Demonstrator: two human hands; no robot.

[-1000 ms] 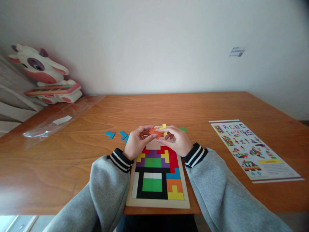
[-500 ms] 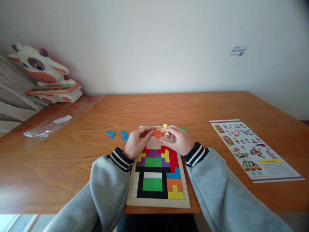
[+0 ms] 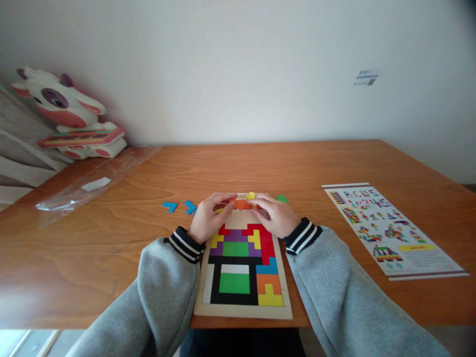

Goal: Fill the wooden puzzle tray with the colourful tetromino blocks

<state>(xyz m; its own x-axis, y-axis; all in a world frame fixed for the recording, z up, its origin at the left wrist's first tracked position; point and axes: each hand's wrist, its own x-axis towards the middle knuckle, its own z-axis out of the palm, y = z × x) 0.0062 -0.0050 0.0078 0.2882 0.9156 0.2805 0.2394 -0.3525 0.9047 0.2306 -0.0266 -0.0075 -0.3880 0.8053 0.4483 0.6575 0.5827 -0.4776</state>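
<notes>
A wooden block puzzle board (image 3: 243, 311) lies in front of me, its lower part filled with coloured pieces. Near its top, my left hand (image 3: 210, 215) pinches the left end of an orange T-shaped puzzle piece (image 3: 241, 204), low over or on the bare wood. My right hand (image 3: 277, 215) is closed at the other side, fingertips by the orange piece. A yellow puzzle piece (image 3: 251, 196) shows at its index fingertip, partly hidden; it appears held there. Some pieces along the upper sides of the board are covered by my hands.
Blue pieces (image 3: 170, 207) lie left of the board, and a green piece (image 3: 281, 198) at its upper right corner. A printed pattern sheet (image 3: 386, 228) is on the right. Clear plastic wrapping (image 3: 74, 196) and a cow-shaped toy keyboard (image 3: 74, 119) stand at the left.
The orange piece has turned level and moved slightly left and up, down toward the board. The yellow piece has shifted slightly left with my right fingers, which have opened a little.
</notes>
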